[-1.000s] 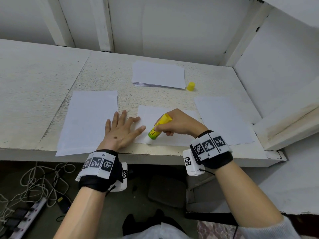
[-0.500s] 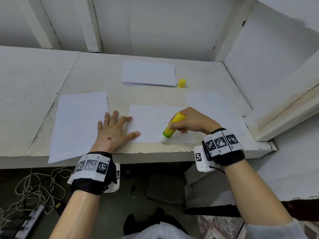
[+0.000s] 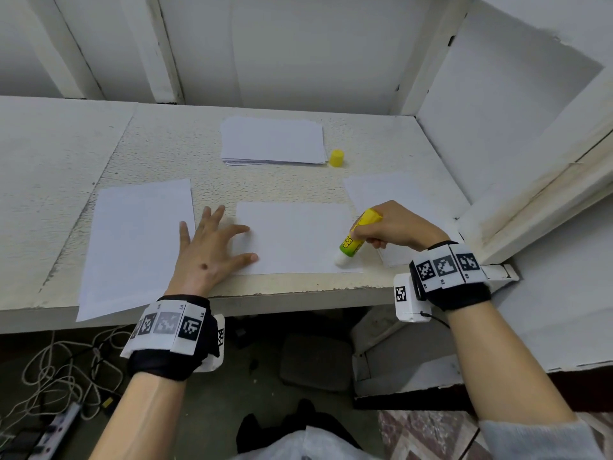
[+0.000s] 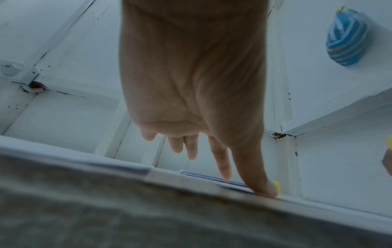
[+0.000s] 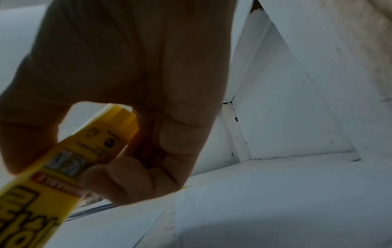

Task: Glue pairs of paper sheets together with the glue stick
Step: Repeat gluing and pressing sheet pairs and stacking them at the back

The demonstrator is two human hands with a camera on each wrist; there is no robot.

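On the white tabletop [image 3: 159, 144], the left hand [image 3: 209, 250] lay flat on the sheet [image 3: 298, 237]; the right hand [image 3: 394, 227], its grip clamped on the glue stick [image 3: 356, 239], risked running off the corner.

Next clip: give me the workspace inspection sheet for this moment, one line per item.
Surface: white textured bench, paint worn at the front edge.
Job's things: glue stick tip down on the middle sheet; left sheet; right sheet; paper stack at the back.
Clutter: yellow cap beside the stack.
Grips: left hand spread flat, fingertips on the middle sheet; right hand holds the glue stick.
Cables: tangled cords and power strip on the floor.
Surroundings: white panelled walls.
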